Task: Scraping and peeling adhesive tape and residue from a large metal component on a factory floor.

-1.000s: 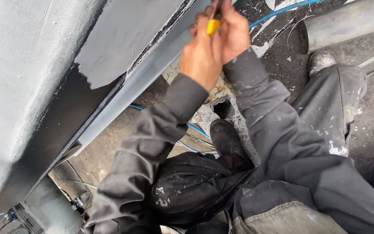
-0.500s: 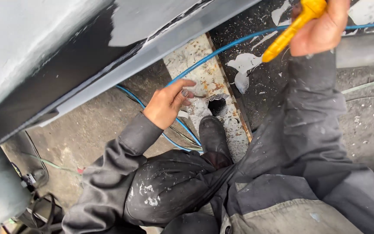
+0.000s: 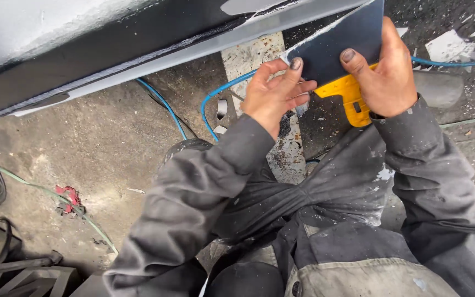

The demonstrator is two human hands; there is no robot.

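left fingers: left hand (image 3: 273,93), dirty fingertips (image 3: 295,64) curled and pinching the lower-left edge of the wide dark flat metal scraper blade (image 3: 339,47); thumb side hidden behind the blade, so the far side of the pinch is not visible
right fingers: right hand (image 3: 383,74) closed on the scraper; blackened thumb (image 3: 353,60) pressed flat on the blade face, remaining fingers wrapped round the back
handle: chunky yellow plastic handle (image 3: 350,102) sticks out below the right palm, pointing to 6 o'clock; upper part covered by the hand
scraper position: at 12 to 1 o'clock of the view, held between both hands, blade tilted, its top edge touching or just under the pale grey painted metal edge (image 3: 193,52); exact contact unclear
hands relation: left hand at 9 o'clock of the right, near it, blade between them
sleeves: dark grey paint-spattered work jacket sleeves (image 3: 193,192) run from both wrists to 6 o'clock
panel: large black and grey body panel (image 3: 83,66) across the top, 10 to 12 o'clock
cable: thin blue hose (image 3: 215,99) loops on the ground at 9 o'clock of the left hand, another stretch at 3 o'clock of the right
ground: dusty concrete floor (image 3: 94,148) at 9 o'clock, small red scrap (image 3: 70,198) at 8 o'clock, white paint flakes (image 3: 449,47) at 2 o'clock
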